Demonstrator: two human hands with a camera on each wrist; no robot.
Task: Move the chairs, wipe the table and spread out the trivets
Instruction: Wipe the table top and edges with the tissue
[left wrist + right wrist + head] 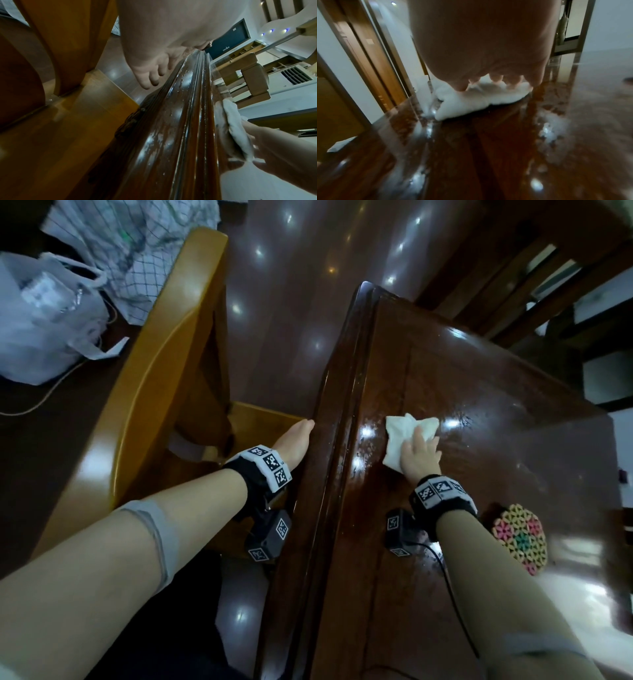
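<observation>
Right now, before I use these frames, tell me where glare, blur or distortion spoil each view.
Head view: ceiling-light glare dots the glossy table, wide-angle bending curves the chair, and the corners go dark. Left wrist view: the left hand looms soft and oversized, with highlights streaking the table edge. Right wrist view: blurred throughout; the right hand on the white cloth lacks sharp edges, and reflections smear across the tabletop.
</observation>
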